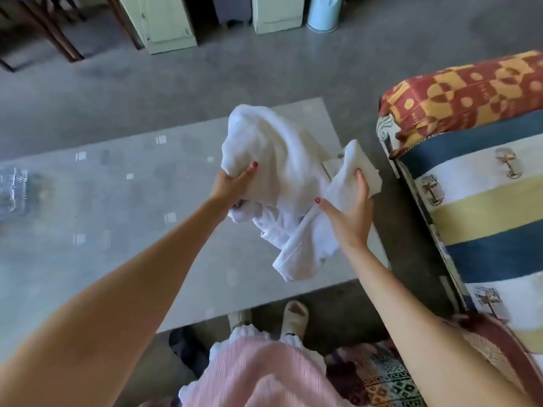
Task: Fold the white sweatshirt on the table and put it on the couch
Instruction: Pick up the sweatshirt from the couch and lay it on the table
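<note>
The white sweatshirt (pixel 279 168) is bunched up and lifted above the right end of the grey table (pixel 117 201). My left hand (pixel 232 183) grips its left side, fingers closed in the cloth. My right hand (pixel 349 212) holds a sleeve or edge of the same garment on the right, thumb over the fabric. Loose folds hang down between my hands toward the table top. The couch (pixel 484 201), covered with a blue, white and yellow striped cloth, stands just right of the table.
A red and yellow patterned blanket (pixel 470 89) lies over the couch's far end. A clear plastic item (pixel 14 192) sits at the table's left end. Pale cabinets (pixel 167 22) and a light blue bin (pixel 323 13) stand on the far floor. My feet are below the table edge.
</note>
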